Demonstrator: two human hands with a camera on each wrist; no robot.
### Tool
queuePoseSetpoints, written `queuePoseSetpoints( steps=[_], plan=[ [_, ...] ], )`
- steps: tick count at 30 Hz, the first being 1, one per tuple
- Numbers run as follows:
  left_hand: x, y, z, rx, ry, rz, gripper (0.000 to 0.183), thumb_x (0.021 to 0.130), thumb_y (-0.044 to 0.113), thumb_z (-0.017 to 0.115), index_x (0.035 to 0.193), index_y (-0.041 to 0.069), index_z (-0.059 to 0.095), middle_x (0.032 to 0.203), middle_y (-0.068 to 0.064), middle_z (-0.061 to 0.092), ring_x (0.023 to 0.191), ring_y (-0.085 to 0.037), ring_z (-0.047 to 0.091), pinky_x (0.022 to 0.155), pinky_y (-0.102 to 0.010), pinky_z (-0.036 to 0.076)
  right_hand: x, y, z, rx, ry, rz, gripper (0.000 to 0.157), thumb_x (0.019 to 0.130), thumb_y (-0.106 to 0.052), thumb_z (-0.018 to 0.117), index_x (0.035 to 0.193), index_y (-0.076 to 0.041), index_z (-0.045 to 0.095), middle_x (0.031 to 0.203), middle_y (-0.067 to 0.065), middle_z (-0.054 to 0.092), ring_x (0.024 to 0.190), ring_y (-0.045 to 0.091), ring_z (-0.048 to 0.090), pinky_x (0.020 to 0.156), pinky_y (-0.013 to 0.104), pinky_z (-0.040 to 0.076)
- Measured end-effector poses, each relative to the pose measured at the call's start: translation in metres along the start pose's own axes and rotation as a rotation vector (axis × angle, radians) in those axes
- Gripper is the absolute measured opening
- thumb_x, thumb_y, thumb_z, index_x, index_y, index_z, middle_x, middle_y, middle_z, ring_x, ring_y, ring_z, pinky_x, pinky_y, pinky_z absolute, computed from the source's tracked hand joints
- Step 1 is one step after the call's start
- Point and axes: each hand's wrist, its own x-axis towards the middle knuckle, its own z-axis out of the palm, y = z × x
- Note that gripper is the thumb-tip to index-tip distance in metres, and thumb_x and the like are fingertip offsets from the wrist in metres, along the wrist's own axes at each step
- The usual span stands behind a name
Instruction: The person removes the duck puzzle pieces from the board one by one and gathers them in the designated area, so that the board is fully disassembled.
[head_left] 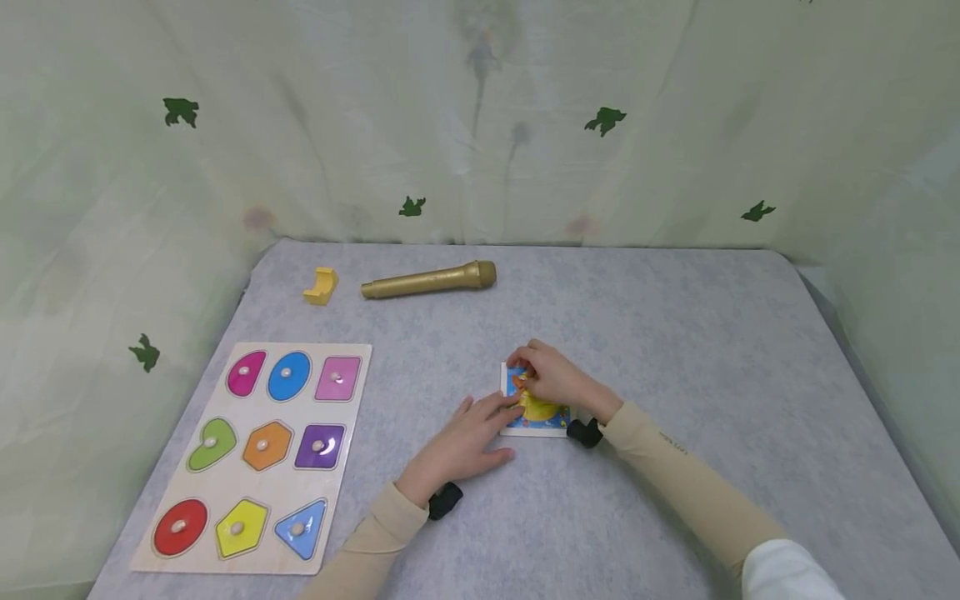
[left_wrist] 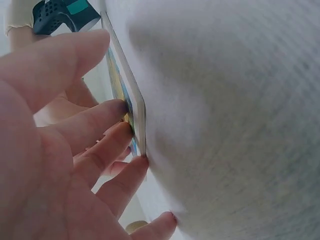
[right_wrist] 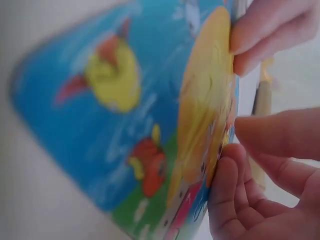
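Observation:
A small square picture puzzle [head_left: 536, 430] with a white border, blue ground and yellow figure lies flat near the table's middle. In the right wrist view its picture [right_wrist: 65, 130] fills much of the left side. My left hand [head_left: 465, 437] reaches in from the left with fingers extended, fingertips resting on the puzzle's left part and edge [left_wrist: 140, 115]. My right hand [head_left: 558, 379] bends over its upper part. Right thumb and fingers [right_wrist: 222, 192] close together at the yellow figure, pinching a piece there; most of that piece is hidden by the fingers.
A wooden knob-shape board [head_left: 330, 546] with several coloured shapes lies at the left. Toward the back are a gold microphone [head_left: 427, 282] and a small yellow bracket-like block [head_left: 322, 286]. A pale curtain [head_left: 465, 167] hangs behind the grey tabletop [head_left: 712, 350].

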Motion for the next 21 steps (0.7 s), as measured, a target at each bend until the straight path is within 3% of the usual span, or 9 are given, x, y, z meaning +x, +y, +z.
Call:
queuePoseSetpoints(
  steps=[10, 17, 21],
  plan=[
    [0.0012, 0.0007, 0.0004, 0.015, -0.013, -0.012, 0.057, 0.093, 0.03, 0.064, 0.142, 0.007, 0.046, 0.146, -0.011, 0.037, 0.136, -0.031, 0.032, 0.105, -0.062, 0.021, 0.0005, 0.0086, -0.0038, 0.125, -0.023, 0.0, 0.033, 0.083, 0.009, 0.056, 0.114, 0.001, 0.063, 0.097, 0.009, 0.053, 0.081, 0.017, 0.049, 0.073, 0.028, 0.045],
    [0.0012, 0.0017, -0.0019, 0.007, -0.014, -0.011, 0.057, 0.093, 0.029, 0.064, 0.142, 0.007, 0.046, 0.147, -0.011, 0.036, 0.135, -0.029, 0.033, 0.104, -0.062, 0.022, 0.0022, 0.0066, 0.0017, 0.133, 0.012, -0.004, 0.019, 0.093, -0.003, 0.061, 0.112, -0.006, 0.064, 0.096, 0.005, 0.056, 0.079, 0.016, 0.05, 0.073, 0.03, 0.045],
    [0.0023, 0.0015, -0.0023, 0.002, -0.025, -0.022, 0.056, 0.094, 0.029, 0.063, 0.142, 0.008, 0.045, 0.149, -0.01, 0.035, 0.136, -0.03, 0.031, 0.104, -0.062, 0.022, 0.004, 0.0084, 0.0041, 0.153, 0.041, 0.022, 0.017, 0.094, -0.002, 0.059, 0.108, -0.01, 0.065, 0.094, 0.002, 0.062, 0.075, 0.015, 0.052, 0.07, 0.029, 0.046]
  ],
)
